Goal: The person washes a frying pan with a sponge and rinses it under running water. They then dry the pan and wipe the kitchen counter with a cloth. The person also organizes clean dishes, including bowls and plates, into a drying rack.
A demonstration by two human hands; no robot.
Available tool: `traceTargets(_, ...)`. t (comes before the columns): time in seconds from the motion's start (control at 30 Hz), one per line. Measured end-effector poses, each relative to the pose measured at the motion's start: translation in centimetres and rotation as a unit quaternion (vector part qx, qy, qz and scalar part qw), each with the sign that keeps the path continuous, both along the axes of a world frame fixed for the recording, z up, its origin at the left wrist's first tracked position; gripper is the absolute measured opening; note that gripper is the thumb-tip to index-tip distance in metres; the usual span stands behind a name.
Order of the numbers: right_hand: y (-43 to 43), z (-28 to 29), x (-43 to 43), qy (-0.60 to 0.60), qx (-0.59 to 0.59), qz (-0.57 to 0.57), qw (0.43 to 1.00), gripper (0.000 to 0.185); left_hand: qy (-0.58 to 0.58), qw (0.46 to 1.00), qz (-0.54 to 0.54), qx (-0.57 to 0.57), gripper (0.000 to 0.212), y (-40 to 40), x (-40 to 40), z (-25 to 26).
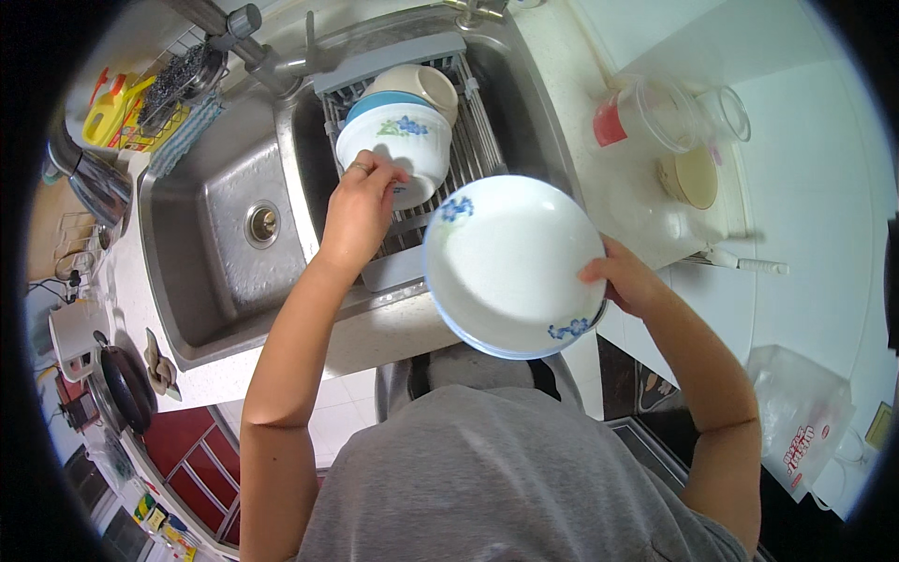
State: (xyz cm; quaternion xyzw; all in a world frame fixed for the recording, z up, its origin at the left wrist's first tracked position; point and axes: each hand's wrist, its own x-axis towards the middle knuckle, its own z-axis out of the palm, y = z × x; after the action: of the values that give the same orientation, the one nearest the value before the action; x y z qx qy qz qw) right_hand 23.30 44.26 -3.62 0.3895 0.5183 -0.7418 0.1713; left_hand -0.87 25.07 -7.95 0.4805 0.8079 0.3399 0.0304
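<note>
My left hand (362,200) reaches over the drying rack (390,60), its bent fingers at the foot of a white bowl (397,137) with blue flowers. That bowl lies tilted, its outside towards me. Behind it sit a blue bowl (386,100) and a cream bowl (418,84), both partly hidden. In my right hand (625,277) is a wide white dish (516,260) with blue flower sprigs, gripped by its right rim with the thumb on the inside. Another rim shows just under the dish's lower edge. The dish covers part of the rack's near right corner.
Left of the rack is a sink basin (235,239) with a drain, below a faucet (274,70). Clear plastic containers (660,116), a cream cup (690,177) and a white-handled utensil (755,265) stand or lie at right. A pan (123,386) and kettle (98,186) are at left.
</note>
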Motion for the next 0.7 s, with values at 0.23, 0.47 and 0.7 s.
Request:
traceTargets(0.23, -1.0, 0.4, -6.4, -0.106, -0.109, 0.095, 0.984, 0.061, -0.146, 0.987, -0.067, -0.029, 0.019, -1.0, -0.2, 0.8)
traceTargets(0.47, -0.1, -1.9, -9.3, -0.165, -0.191, 0.143, 0.957, 0.047, -0.283, 0.952, -0.116, -0.013, 0.04, -2.2, -1.3, 0.7)
traceTargets(0.7, 0.7, -2.3, -11.8, -0.232, -0.187, 0.143, 0.944, 0.03, -0.423, 0.886, -0.167, 0.088, 0.058, -4.3, -1.6, 0.2)
